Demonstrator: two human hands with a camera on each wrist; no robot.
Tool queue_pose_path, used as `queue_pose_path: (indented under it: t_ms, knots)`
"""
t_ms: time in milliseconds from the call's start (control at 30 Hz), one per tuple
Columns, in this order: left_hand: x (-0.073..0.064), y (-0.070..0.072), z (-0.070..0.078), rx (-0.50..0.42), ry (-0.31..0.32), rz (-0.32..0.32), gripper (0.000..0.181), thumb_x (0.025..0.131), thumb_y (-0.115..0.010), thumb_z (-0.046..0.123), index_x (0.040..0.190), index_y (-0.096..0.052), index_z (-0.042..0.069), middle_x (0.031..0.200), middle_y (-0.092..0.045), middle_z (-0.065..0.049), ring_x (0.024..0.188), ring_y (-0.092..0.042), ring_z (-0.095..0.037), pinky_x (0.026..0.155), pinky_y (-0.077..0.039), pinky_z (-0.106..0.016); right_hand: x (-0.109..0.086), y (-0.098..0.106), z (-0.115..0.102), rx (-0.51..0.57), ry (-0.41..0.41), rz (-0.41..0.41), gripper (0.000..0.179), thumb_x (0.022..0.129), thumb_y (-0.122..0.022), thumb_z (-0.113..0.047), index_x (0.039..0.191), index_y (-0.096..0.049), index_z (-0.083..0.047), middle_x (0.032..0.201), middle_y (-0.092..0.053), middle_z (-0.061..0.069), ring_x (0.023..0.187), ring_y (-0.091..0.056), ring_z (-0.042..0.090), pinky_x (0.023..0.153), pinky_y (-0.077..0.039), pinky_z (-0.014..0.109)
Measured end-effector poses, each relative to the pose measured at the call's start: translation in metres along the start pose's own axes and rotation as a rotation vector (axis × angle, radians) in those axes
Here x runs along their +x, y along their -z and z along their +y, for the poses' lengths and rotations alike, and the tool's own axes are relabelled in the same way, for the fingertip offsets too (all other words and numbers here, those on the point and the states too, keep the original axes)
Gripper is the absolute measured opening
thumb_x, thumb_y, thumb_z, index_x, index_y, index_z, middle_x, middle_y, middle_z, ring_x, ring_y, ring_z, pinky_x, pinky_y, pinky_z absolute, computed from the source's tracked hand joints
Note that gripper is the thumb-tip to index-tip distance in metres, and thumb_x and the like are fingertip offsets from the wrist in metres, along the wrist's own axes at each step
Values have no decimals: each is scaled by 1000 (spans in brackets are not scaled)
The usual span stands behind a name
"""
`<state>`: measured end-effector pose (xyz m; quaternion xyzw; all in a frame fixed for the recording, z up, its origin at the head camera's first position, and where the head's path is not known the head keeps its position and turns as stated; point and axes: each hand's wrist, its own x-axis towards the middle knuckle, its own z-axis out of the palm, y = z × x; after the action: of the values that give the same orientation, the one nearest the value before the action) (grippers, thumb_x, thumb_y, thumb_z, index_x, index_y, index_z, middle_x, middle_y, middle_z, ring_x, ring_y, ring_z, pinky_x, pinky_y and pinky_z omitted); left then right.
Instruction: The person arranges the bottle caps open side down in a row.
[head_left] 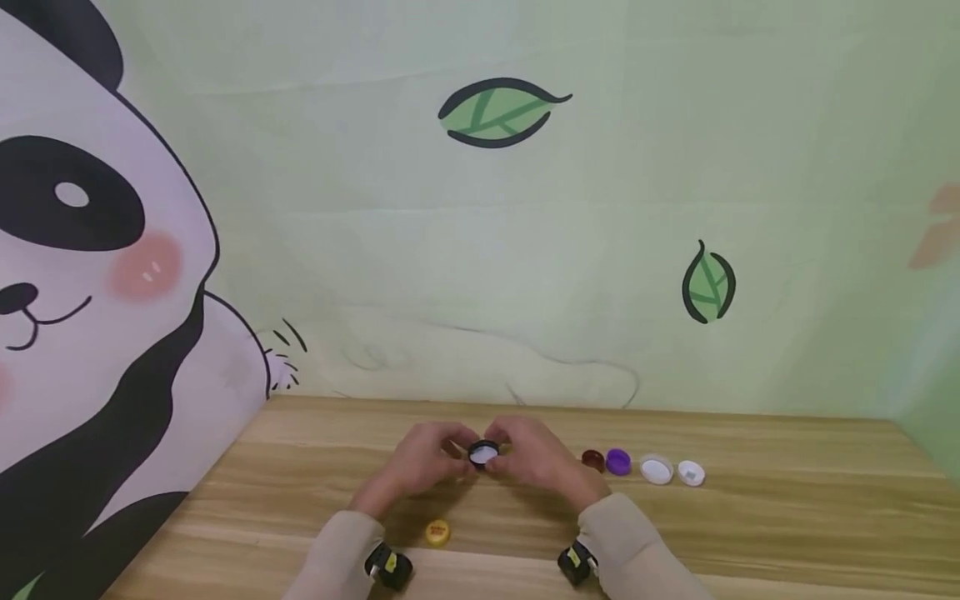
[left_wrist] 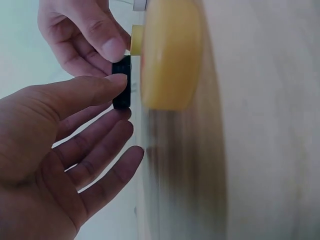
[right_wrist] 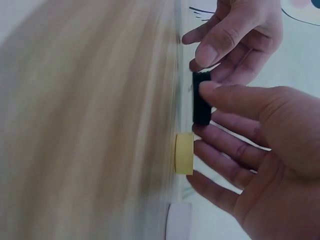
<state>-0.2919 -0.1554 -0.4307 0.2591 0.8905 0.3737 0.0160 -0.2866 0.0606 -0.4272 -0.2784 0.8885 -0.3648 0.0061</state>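
A black bottle cap [head_left: 483, 453] with a whitish middle is held between both hands just above the wooden table. My left hand [head_left: 429, 457] pinches its left side; in the left wrist view the thumb lies on the cap's dark rim while the lower fingers spread loosely. On the opposite side my right hand [head_left: 531, 454] pinches the same cap, thumb on the rim, as the right wrist view shows. A yellow cap [head_left: 438, 532] with red print lies nearer to me, between the forearms. Beyond the black cap stands a pale yellow cap [right_wrist: 184, 153], hidden from the head view.
Right of my right hand lie a dark red cap [head_left: 593, 461], a purple cap [head_left: 618, 462], a larger white cap [head_left: 657, 469] and a smaller white cap [head_left: 692, 473]. Behind the table [head_left: 787, 500] hangs a green backdrop [head_left: 600, 250] with a panda and leaves.
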Motion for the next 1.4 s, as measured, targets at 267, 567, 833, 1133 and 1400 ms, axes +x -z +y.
queue_pose_path:
  t_ms: [267,567,833,1133,1400]
  knots:
    - [-10,6,-3,36,-58,93,25,81,-78,-6,102,-79,7,101,-78,-3,86,-74,-20,70,-57,-30,-1,-1,-5,9,85,45,9,98,-77,-8,105,-73,-4,110,-75,11,111,-69,32,98,-53,53]
    - [-28,11,0,34,-66,121,15,86,-84,2,96,-79,12,97,-77,5,86,-73,-16,80,-61,-43,-16,-7,-15,36,109,41,5,104,-71,-17,101,-71,-13,111,-74,3,114,-68,28,97,-55,48]
    - [-28,11,10,10,-70,108,14,88,-86,6,98,-79,14,100,-76,5,89,-72,-18,75,-60,-31,-27,0,-16,9,125,81,13,97,-79,-11,109,-72,-8,116,-73,6,116,-67,31,101,-53,52]
    - [-22,12,20,9,-100,116,14,90,-86,8,101,-79,13,104,-77,0,93,-72,-24,72,-59,-25,-33,10,-17,-5,161,141,12,97,-78,-7,108,-73,-9,113,-72,2,113,-68,29,98,-54,51]
    - [-23,16,26,-11,-125,105,10,92,-85,10,100,-80,12,101,-78,0,86,-73,-16,70,-59,-26,-35,14,-17,83,147,132,8,100,-76,-10,108,-74,-10,109,-73,1,107,-71,29,90,-58,52]
